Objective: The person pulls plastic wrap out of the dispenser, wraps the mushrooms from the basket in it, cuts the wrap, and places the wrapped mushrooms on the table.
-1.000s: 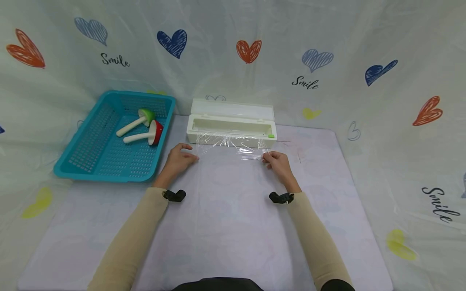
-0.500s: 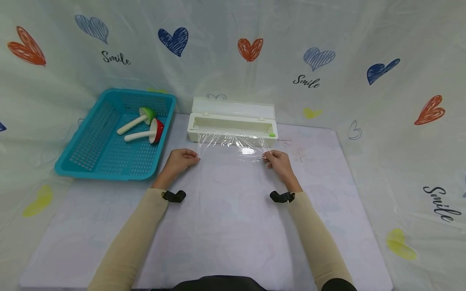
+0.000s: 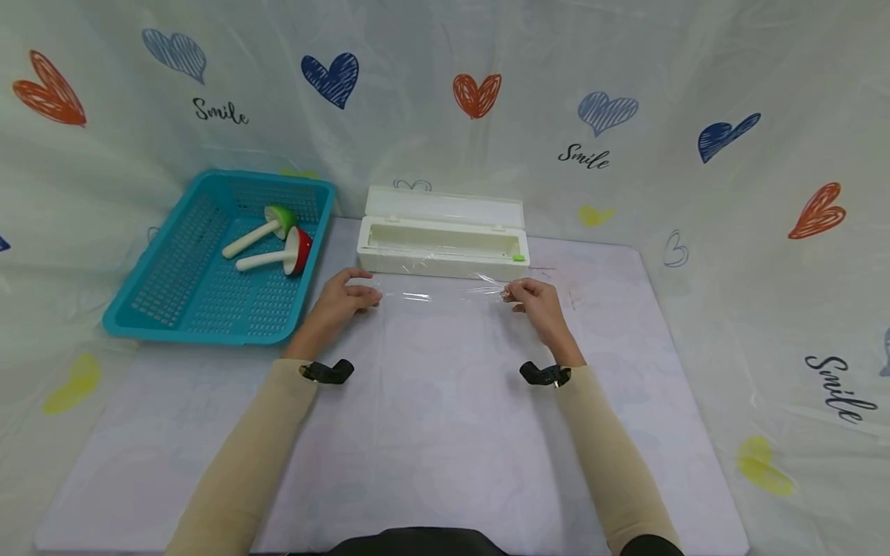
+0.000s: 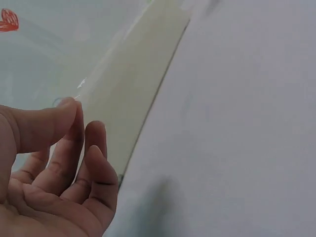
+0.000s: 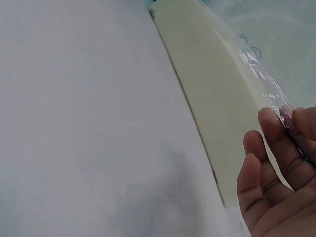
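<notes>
A strip of clear plastic wrap (image 3: 417, 296) stretches between my hands, in front of a white wrap dispenser box (image 3: 445, 268) whose lid (image 3: 445, 205) stands raised behind it. My left hand (image 3: 339, 303) pinches the wrap's left end; thumb and fingertip meet in the left wrist view. At the other end, my right hand (image 3: 541, 307) grips a bunched corner of wrap (image 5: 286, 116) between thumb and finger. A small green slider (image 3: 518, 258) sits at the box's right front. The film is so clear that its edges are hard to trace.
Left of the box stands a turquoise plastic basket (image 3: 202, 340). Inside lie a green-capped mushroom-shaped toy (image 3: 280, 220) and a red-capped one (image 3: 297, 252). A printed white sheet (image 3: 667, 62) hangs behind the table (image 3: 445, 432).
The wrap now shows fewer wrinkles and its glare has shrunk. My right hand has shifted slightly right and away from me. My left fingers have spread and moved slightly forward.
</notes>
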`<state>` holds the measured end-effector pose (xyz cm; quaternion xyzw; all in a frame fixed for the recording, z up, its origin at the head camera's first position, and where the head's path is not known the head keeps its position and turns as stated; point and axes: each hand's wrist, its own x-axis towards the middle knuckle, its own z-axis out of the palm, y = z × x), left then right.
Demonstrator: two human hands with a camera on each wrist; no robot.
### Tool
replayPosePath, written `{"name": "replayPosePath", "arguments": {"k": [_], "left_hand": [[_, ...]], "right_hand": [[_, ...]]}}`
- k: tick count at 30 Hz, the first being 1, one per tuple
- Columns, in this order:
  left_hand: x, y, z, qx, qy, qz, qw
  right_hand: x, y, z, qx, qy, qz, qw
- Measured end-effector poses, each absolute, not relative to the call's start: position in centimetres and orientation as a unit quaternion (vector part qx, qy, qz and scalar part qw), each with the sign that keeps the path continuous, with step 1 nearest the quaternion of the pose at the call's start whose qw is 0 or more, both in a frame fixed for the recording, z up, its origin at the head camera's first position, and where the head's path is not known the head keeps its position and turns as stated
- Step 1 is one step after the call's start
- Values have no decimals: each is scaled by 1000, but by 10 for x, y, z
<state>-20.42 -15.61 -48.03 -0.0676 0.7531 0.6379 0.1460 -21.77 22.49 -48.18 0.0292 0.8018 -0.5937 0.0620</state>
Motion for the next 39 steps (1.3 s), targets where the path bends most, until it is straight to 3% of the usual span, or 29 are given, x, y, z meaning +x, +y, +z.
{"name": "replayPosePath", "arguments": {"k": [11,22,39], "left_hand": [[-203,-156,-452,-57,743,660,98],[-207,-157,-435,-46,784,607,120],[-215,-162,-411,-43,790,605,87]], "right_hand": [[-221,225,-459,-10,777,-629,31],[-226,229,-445,-19,769,-638,27],[-230,232,-426,-28,769,-639,15]]}}
